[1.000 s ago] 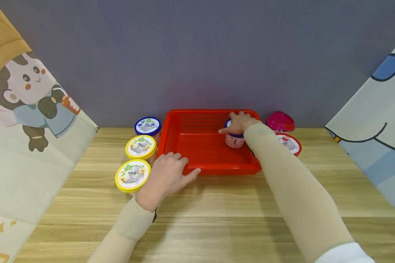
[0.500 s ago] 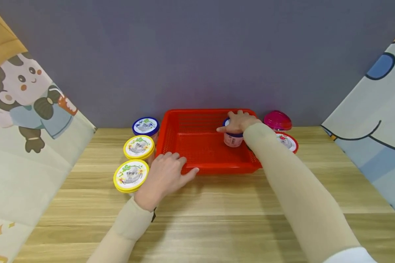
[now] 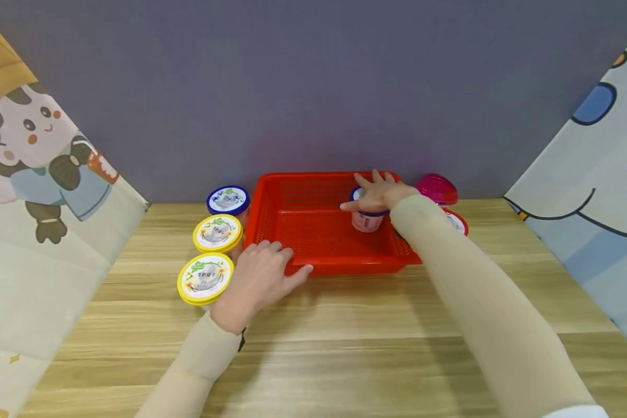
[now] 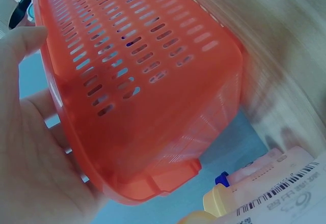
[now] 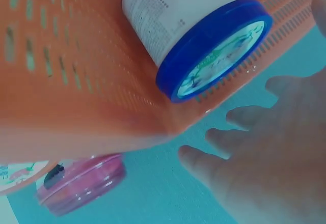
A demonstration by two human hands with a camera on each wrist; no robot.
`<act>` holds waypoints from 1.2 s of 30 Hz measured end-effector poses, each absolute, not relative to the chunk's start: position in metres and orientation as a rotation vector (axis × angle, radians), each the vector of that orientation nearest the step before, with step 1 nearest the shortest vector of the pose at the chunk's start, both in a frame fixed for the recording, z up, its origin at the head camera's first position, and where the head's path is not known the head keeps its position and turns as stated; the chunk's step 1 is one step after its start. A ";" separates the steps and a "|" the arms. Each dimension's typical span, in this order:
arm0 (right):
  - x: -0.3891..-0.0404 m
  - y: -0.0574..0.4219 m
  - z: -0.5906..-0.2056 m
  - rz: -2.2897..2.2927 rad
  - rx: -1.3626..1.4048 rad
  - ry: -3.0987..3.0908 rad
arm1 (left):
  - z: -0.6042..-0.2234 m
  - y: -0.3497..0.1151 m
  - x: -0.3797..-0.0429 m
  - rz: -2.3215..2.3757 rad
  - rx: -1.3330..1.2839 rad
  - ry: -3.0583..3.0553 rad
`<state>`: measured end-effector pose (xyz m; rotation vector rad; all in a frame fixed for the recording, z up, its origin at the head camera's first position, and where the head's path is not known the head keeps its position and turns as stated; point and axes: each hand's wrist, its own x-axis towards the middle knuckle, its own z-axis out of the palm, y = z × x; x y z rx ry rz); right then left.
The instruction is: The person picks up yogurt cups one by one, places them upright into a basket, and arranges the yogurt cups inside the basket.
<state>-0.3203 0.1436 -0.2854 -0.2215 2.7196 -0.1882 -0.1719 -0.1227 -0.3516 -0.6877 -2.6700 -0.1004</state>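
Observation:
A small pink tub with a blue-rimmed lid (image 3: 367, 220) stands upright in the right part of the red plastic basket (image 3: 313, 271). Over it my right hand (image 3: 378, 194) reaches with fingers spread; in the right wrist view those fingers (image 5: 244, 117) are straight and apart from the tub. My left hand (image 3: 258, 276) rests at the basket's front left corner, its thumb stretched along the rim. From the left wrist view, the fingers of that hand (image 4: 38, 104) pass behind the rim, where their tips are hidden.
Left of the basket stand two yellow-lidded tubs (image 3: 206, 278) and a blue-lidded tub (image 3: 228, 200). To its right are a red-lidded tub (image 3: 458, 223), partly behind my forearm, and a clear magenta container (image 3: 437, 188). A grey wall (image 3: 313, 87) rises behind the wooden table (image 3: 334, 360).
My right hand's fingers have spread and lifted off the tub, which stays in the basket. The left hand keeps its place at the corner. The head view has shifted slightly.

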 end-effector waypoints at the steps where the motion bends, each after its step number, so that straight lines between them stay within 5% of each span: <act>1: -0.320 0.144 -0.284 -0.184 -0.232 2.726 | -0.352 -0.123 -0.172 -0.101 -0.687 -2.670; 36: -0.258 0.194 -0.280 -0.050 -0.602 2.932 | -0.353 -0.123 -0.172 -0.110 -0.699 -2.663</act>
